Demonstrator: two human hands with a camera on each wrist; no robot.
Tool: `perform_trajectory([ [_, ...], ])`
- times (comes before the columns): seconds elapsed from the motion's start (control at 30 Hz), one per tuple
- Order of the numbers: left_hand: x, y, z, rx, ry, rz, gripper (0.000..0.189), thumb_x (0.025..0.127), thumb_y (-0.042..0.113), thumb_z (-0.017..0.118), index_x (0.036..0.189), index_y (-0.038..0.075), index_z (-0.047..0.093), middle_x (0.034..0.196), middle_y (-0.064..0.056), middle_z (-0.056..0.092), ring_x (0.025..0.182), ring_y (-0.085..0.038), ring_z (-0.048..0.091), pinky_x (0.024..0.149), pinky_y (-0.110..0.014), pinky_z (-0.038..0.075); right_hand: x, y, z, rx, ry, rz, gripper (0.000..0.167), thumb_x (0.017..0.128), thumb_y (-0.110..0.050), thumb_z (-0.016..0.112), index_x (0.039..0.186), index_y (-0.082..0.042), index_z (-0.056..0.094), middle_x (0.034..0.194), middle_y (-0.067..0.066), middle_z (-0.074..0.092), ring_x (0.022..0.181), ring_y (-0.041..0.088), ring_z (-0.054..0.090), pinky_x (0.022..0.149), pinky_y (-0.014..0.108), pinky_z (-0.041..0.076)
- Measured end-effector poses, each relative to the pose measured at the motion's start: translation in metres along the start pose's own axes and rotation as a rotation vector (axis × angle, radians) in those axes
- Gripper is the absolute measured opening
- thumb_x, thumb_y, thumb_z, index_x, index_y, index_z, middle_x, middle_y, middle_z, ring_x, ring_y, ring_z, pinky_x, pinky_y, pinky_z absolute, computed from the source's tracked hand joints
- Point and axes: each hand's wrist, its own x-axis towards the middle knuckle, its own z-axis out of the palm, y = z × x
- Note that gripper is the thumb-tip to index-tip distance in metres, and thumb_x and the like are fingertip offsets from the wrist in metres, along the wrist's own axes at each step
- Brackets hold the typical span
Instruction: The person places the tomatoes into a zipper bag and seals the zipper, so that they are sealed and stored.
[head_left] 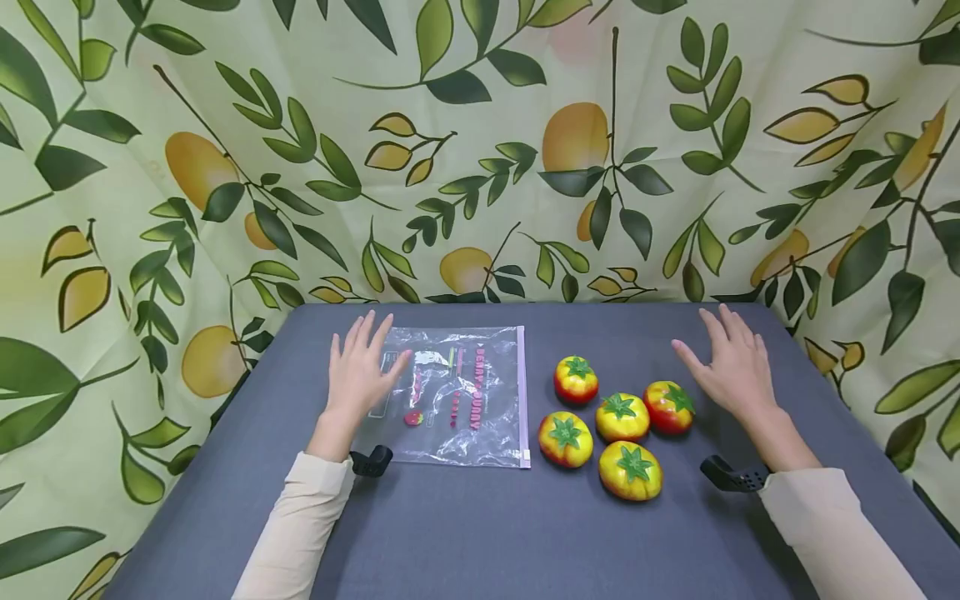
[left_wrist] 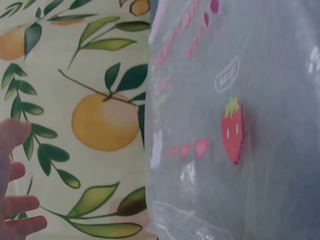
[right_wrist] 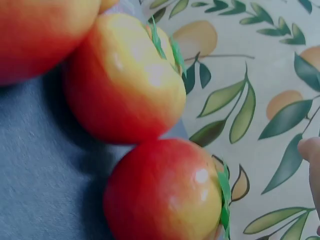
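Observation:
A clear zip bag (head_left: 442, 442) with pink lettering and a strawberry print (left_wrist: 233, 132) lies flat, its pale zip edge facing right. Over the bag's left side is my left hand (head_left: 358, 371), fingers straight and spread, holding nothing. To the right of the bag sit several red-and-yellow toy tomatoes with green leaf tops, among them a front one (head_left: 630, 471), a back one (head_left: 576, 381) and a right one (head_left: 669, 408). My right hand (head_left: 735, 367) is just right of them, fingers extended and holding nothing. In the right wrist view, two tomatoes (right_wrist: 165, 192) touch or nearly touch.
The dark grey table (head_left: 465, 533) reaches back to a leaf-and-fruit patterned curtain (head_left: 480, 167), which also hangs along both sides. Black bands with camera mounts sit on the left wrist (head_left: 371, 461) and the right wrist (head_left: 731, 475).

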Motion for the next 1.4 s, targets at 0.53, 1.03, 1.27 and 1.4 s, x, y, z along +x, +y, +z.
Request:
perform_trajectory([
  [0.53,-0.019,0.025,-0.002,-0.112,0.091,0.193,0.043,0.093,0.029,0.06,0.132,0.011,0.057,0.139,-0.016,0.056,0.125,-0.037,0.055,0.108,-0.054,0.041,-0.025,-0.021,-0.001,0.174,0.04,-0.033,0.052,0.098,-0.024,0.052,0.139,0.006,0.04,0.137,0.035,0.043,0.124,0.052,0.041,0.099,0.069,0.034],
  [1.03,-0.038,0.046,0.012,-0.154,0.131,0.387,0.034,0.087,0.019,0.068,0.119,0.009,0.066,0.123,-0.013,0.066,0.113,-0.032,0.064,0.099,-0.05,0.049,-0.054,-0.042,0.008,0.291,0.07,-0.105,0.039,0.094,-0.013,0.06,0.126,0.007,0.052,0.123,0.03,0.057,0.109,0.047,0.055,0.089,0.062,0.044],
  [1.27,-0.046,0.055,0.016,-0.205,0.094,0.464,0.031,0.086,0.017,0.07,0.115,0.008,0.068,0.12,-0.015,0.067,0.111,-0.033,0.065,0.097,-0.049,0.051,-0.065,-0.053,0.012,0.31,0.054,-0.114,0.036,0.09,-0.01,0.064,0.122,0.004,0.057,0.116,0.024,0.063,0.101,0.041,0.063,0.084,0.038,0.054],
  [1.4,-0.048,0.061,0.018,-0.229,0.09,0.523,0.028,0.086,0.016,0.07,0.112,0.007,0.069,0.118,-0.013,0.069,0.109,-0.03,0.066,0.096,-0.044,0.053,-0.067,-0.061,0.013,0.336,0.061,-0.128,0.033,0.09,-0.011,0.065,0.119,0.003,0.059,0.114,0.022,0.065,0.099,0.038,0.063,0.08,-0.001,0.041],
])
